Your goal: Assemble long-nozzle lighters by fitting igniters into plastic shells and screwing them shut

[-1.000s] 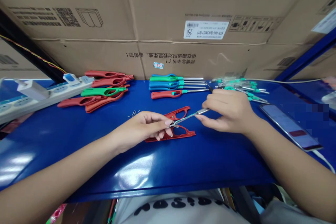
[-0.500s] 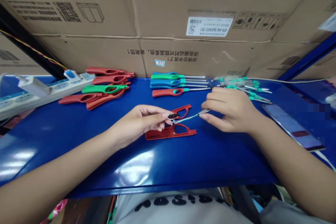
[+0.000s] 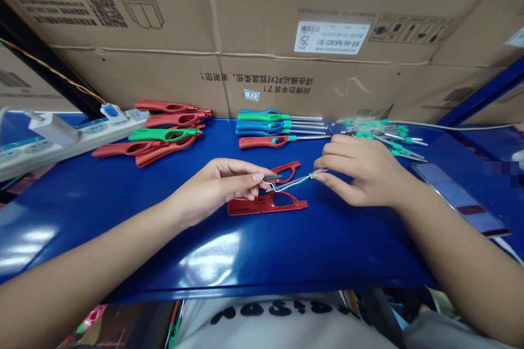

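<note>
Between its thumb and fingers, my left hand (image 3: 231,182) pinches a small black part (image 3: 273,178). Thin white and green wires (image 3: 298,181) run from near that part to a small grey piece (image 3: 318,173). My right hand (image 3: 356,169) grips the grey piece between thumb and fingertips, the other fingers curled over it. Beneath the hands, two red plastic lighter handle halves lie on the blue table: the front half (image 3: 249,207) shows its inner side, while my left fingers partly cover the rear half (image 3: 295,166).
Lighters with metal stems (image 3: 262,143) lie in a row behind the hands. Red and green handles (image 3: 164,135) are piled left, beside a white power strip (image 3: 90,133). Several metal tubes with green ends (image 3: 403,144) and a phone (image 3: 460,196) lie right. A cardboard box (image 3: 262,27) stands behind.
The black part in my left fingers has turned slightly and shows more of its length. The wires now bow a little more. Both hands keep their grips; the view has shifted slightly.
</note>
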`<state>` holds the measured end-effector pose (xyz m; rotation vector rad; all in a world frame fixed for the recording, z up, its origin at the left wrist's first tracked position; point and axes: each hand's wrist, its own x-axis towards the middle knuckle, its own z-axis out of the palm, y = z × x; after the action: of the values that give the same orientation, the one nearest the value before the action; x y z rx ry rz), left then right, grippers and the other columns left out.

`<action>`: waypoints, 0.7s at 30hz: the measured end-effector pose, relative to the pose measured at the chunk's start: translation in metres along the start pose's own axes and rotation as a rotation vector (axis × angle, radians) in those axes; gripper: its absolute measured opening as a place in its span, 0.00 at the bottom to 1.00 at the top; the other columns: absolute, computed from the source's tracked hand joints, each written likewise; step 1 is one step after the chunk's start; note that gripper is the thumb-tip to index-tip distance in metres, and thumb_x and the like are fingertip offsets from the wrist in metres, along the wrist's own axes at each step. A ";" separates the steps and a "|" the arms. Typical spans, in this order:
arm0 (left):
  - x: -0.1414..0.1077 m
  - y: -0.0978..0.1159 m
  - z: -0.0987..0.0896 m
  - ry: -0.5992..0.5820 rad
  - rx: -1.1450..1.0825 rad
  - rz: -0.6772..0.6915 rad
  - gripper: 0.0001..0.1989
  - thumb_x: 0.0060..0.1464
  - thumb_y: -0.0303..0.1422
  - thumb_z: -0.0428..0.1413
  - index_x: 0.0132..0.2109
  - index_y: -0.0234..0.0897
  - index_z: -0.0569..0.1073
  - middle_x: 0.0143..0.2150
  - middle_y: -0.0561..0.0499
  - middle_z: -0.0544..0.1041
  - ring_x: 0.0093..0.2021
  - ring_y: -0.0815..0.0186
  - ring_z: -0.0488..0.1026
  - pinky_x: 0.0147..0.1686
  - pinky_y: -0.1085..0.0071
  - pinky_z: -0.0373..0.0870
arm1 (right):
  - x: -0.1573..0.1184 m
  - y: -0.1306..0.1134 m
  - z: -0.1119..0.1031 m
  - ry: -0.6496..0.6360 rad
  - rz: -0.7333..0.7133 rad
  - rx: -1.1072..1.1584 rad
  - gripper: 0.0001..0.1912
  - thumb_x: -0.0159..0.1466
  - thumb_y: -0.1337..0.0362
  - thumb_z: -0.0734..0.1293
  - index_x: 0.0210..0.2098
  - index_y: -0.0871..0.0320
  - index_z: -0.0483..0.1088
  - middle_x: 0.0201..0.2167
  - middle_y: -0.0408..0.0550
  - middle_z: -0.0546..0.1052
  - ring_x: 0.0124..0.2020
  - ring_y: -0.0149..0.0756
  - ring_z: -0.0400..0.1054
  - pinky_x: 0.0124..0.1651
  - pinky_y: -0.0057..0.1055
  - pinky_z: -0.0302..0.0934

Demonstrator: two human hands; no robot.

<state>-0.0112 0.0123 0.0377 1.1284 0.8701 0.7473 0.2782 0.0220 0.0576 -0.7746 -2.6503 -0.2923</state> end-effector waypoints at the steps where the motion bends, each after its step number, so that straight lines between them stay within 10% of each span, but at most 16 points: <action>1: 0.000 0.000 0.000 0.008 0.017 0.013 0.10 0.50 0.33 0.68 0.42 0.39 0.85 0.35 0.48 0.84 0.28 0.74 0.72 0.32 0.77 0.72 | 0.000 0.000 0.000 0.002 0.003 -0.002 0.11 0.70 0.60 0.64 0.36 0.59 0.74 0.29 0.49 0.72 0.32 0.38 0.60 0.36 0.34 0.53; 21: -0.003 0.000 0.000 -0.033 0.206 0.063 0.11 0.52 0.35 0.68 0.44 0.43 0.84 0.39 0.50 0.85 0.36 0.66 0.80 0.41 0.71 0.77 | -0.001 0.001 -0.002 -0.020 0.027 -0.038 0.12 0.69 0.59 0.64 0.35 0.59 0.75 0.29 0.49 0.72 0.33 0.38 0.60 0.34 0.34 0.52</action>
<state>-0.0130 0.0095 0.0384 1.3518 0.9023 0.7003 0.2805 0.0219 0.0592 -0.8285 -2.6575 -0.3301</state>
